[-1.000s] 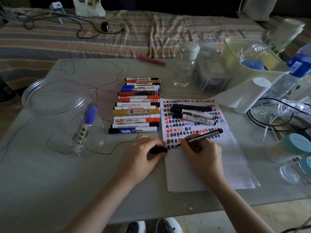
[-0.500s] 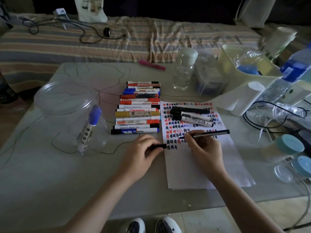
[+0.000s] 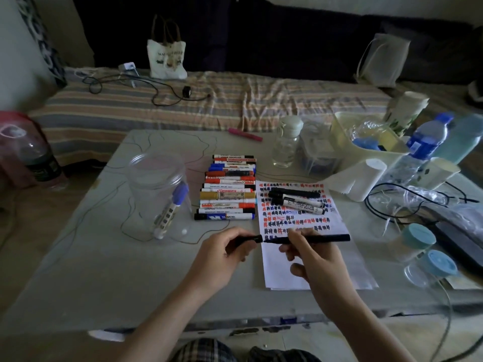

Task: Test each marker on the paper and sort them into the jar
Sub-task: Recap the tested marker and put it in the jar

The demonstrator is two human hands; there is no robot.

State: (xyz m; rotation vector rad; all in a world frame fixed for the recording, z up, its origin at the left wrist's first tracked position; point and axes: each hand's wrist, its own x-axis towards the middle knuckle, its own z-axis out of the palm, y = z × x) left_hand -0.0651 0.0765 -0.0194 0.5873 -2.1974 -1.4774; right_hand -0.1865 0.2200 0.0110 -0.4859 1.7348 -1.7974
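We are pinching the cap in our left hand, mouth facing the marker gripped in our right hand, lining them up for recapping.

Far beyond the fingers, a white cloth tote bag stood on a striped bedcover, with a black cable lying near it. Ahead of the fingers, at the far edge of the grey table, lay a pink pen. To its right stood a small clear bottle with a pale lid and a cream plastic bin. A white paper roll lay ahead of the fingers and to their right. Two small containers with blue lids stood well to the right of the fingers. Far to the left stood a dark plastic bottle.
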